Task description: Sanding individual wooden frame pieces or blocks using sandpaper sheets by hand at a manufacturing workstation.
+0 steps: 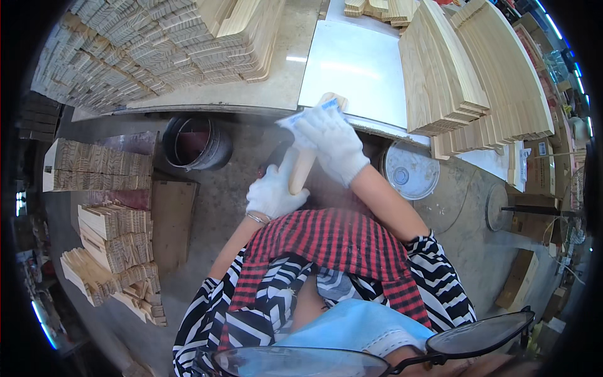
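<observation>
My left hand point(276, 191), in a white knit glove, is closed around the near end of a pale wooden board point(304, 168). The narrow board slants away from me, and its rounded far end shows at the edge of the white worktop. Across its upper part lies my right hand point(333, 141), also gloved in white. Its fingers press a thin white-and-blue sheet point(289, 120) around the wood. What the sheet is made of cannot be seen, and the glove hides much of the board's middle.
Stacked boards point(182, 47) fill the bench at left, with more board stacks point(440, 69) at right on the white worktop point(352, 63). A dark bucket point(220, 147) and a white-lidded bucket point(411, 171) stand below. Wood pieces point(116, 235) are piled at my left.
</observation>
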Tool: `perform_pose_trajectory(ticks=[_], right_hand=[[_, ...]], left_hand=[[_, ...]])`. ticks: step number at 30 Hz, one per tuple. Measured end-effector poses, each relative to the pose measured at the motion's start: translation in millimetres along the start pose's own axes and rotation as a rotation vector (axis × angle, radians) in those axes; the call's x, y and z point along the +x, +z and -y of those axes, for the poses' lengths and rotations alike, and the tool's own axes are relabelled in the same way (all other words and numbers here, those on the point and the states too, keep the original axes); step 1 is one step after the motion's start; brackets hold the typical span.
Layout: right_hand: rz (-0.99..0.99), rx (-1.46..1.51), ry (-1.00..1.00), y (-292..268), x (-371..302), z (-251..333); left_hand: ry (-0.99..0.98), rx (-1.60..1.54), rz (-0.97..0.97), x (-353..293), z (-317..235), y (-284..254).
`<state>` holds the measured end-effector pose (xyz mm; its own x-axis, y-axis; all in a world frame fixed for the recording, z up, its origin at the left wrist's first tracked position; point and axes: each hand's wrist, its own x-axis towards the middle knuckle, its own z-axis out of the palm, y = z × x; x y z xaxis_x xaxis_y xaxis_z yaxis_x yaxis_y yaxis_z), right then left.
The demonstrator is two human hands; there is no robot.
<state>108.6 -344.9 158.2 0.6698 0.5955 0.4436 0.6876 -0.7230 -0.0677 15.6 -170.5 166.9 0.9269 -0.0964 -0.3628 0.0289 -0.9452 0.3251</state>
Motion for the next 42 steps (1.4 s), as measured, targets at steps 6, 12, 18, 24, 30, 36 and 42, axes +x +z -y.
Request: perform_pose_trajectory(ticks=[6, 12, 18, 24, 30, 36, 42], right_hand=[[-0.460, 0.301, 0.376, -35, 21, -79], [-0.322, 0.340, 0.408, -5, 30, -40], [-0.112, 0.301, 0.188, -12, 6, -8], [-0.275, 0.238, 0.314, 16, -4, -38], [-0.288, 0.135, 0.395, -30, -35, -30], [0.079, -0.075, 0.595, -38, -29, -55], [-0.002, 0.199, 0.651, -62, -15, -38]], left_hand=[[0.301, -1.409, 0.385, 26, 47, 27], [0.390, -2.487, 1.282, 33, 36, 84], [0.401, -2.548, 1.257, 23, 39, 84], [0.363, -2.592, 1.258, 23, 37, 85], [0.045, -1.616, 0.509, 12, 18, -19], [0.142, -0.596, 0.062, 11, -3, -35], [0.019, -0.496, 0.173, -8, -19, -48]])
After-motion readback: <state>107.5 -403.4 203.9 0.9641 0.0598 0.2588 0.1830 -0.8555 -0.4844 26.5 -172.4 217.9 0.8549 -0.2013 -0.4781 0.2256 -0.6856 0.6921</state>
